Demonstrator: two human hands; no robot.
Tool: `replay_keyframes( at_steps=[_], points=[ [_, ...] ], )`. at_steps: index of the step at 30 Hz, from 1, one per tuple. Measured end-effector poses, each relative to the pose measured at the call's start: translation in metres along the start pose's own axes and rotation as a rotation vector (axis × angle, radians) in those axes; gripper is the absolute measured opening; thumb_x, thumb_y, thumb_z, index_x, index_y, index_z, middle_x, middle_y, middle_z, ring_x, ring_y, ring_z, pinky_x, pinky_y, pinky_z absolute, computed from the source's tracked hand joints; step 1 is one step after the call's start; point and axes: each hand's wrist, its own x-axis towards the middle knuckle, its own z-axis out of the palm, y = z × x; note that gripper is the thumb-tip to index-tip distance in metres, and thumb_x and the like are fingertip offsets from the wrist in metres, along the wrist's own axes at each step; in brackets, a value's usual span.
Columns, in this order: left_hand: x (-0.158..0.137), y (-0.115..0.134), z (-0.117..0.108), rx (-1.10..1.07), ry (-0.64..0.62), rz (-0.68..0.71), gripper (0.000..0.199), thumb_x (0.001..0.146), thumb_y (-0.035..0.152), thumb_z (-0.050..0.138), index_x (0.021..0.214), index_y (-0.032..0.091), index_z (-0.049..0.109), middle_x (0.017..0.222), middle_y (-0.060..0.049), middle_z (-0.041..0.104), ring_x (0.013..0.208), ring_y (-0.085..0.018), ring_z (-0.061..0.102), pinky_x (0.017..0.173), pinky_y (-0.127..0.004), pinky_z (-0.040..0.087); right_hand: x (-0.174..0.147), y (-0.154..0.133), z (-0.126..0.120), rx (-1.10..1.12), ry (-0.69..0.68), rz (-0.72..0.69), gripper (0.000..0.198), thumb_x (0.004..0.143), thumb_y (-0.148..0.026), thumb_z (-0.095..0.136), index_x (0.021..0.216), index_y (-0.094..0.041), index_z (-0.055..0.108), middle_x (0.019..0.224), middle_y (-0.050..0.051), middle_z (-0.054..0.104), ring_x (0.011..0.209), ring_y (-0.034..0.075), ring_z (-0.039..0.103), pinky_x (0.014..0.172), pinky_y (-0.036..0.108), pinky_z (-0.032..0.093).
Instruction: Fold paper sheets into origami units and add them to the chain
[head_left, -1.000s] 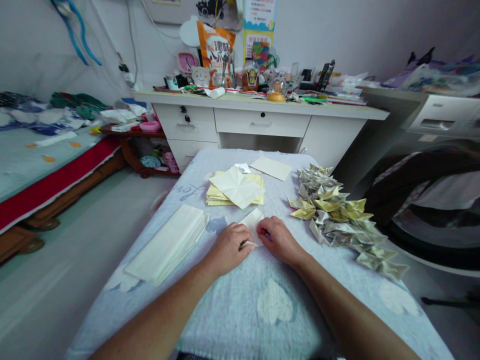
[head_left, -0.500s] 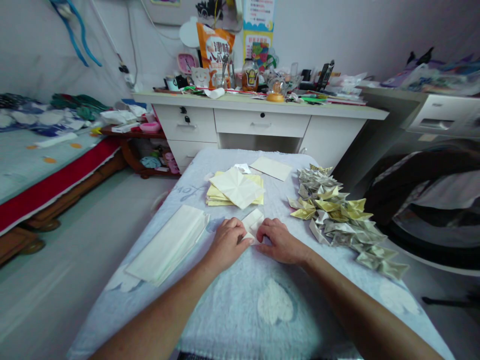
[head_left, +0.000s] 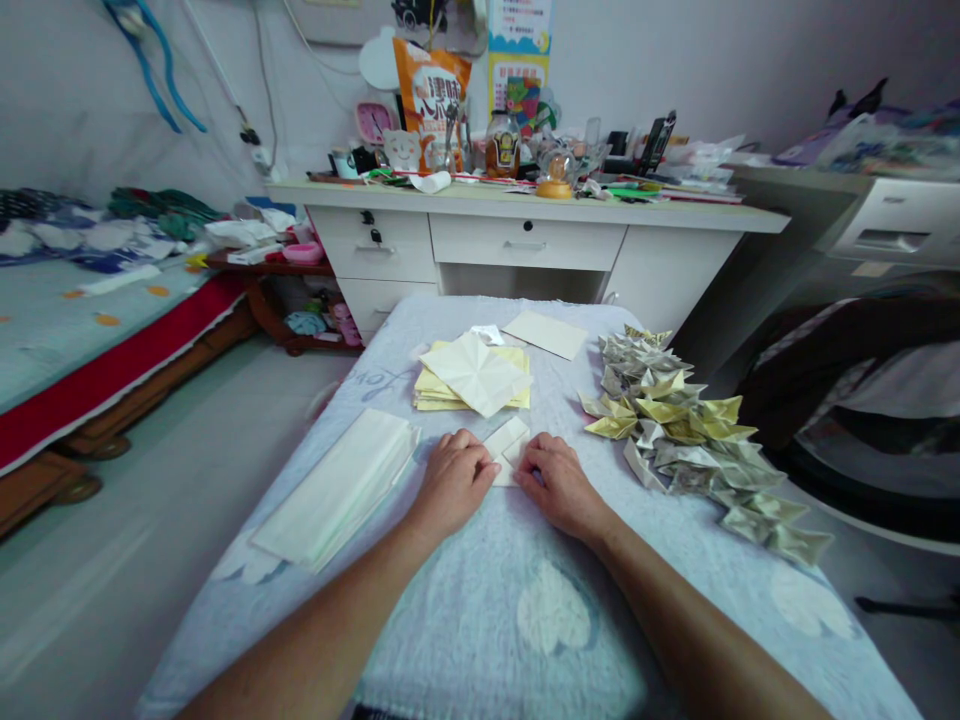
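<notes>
A small folded sheet of white paper (head_left: pixel 508 447) lies on the cloth-covered table between my hands. My left hand (head_left: pixel 457 478), fingers curled, pinches or presses its left side with the thumb. On the opposite side my right hand (head_left: pixel 559 482) is closed on the paper's right edge, thumb and forefinger together. Just beyond is a stack of yellow paper (head_left: pixel 436 392) topped by a creased white sheet (head_left: pixel 475 372). Left of my left hand rests a long pile of folded white paper (head_left: pixel 341 488).
Many folded paper pieces (head_left: pixel 686 440), grey and yellow, stand in rows along the table's right side. A flat cream sheet (head_left: pixel 546 333) lies near the far edge. Behind stands a white desk (head_left: pixel 525 240) crowded with jars and packets. A bed (head_left: pixel 135 330) is at left, a washing machine (head_left: pixel 892 240) at right.
The folded paper now lies flatter, where a flap was raised under my fingers before. My hands have shifted only slightly, both still at its sides. The view has moved a little.
</notes>
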Motion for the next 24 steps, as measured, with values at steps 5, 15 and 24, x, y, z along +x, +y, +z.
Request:
replay_keyframes(
  at_steps=[5, 15, 24],
  points=[
    [0.0023, 0.0002, 0.001, 0.035, 0.008, -0.001, 0.02, 0.084, 0.03, 0.057, 0.066, 0.02, 0.06, 0.082, -0.004, 0.055, 0.085, -0.02, 0.052, 0.08, -0.033, 0.04, 0.0007, 0.0004, 0.0031, 0.002, 0.03, -0.007, 0.011, 0.082, -0.02, 0.063, 0.071, -0.017, 0.061, 0.087, 0.003, 0.054, 0.086, 0.016, 0.048, 0.078, 0.028, 0.035],
    [0.002, 0.0026, 0.0002, 0.061, 0.001, -0.024, 0.02, 0.081, 0.029, 0.059, 0.064, 0.02, 0.059, 0.082, -0.003, 0.055, 0.085, -0.02, 0.052, 0.079, -0.033, 0.039, 0.0012, 0.0009, 0.0061, -0.004, 0.047, 0.019, 0.007, 0.077, -0.018, 0.065, 0.074, -0.018, 0.058, 0.087, 0.003, 0.054, 0.085, 0.017, 0.047, 0.077, 0.029, 0.033],
    [0.0028, 0.0033, 0.0007, 0.071, 0.014, -0.024, 0.019, 0.08, 0.028, 0.06, 0.064, 0.02, 0.059, 0.081, -0.003, 0.056, 0.084, -0.02, 0.052, 0.079, -0.033, 0.04, -0.0001, -0.0028, 0.0029, -0.047, 0.017, 0.019, 0.005, 0.08, -0.019, 0.063, 0.083, -0.019, 0.059, 0.09, 0.004, 0.053, 0.088, 0.019, 0.046, 0.077, 0.03, 0.032]
  ],
)
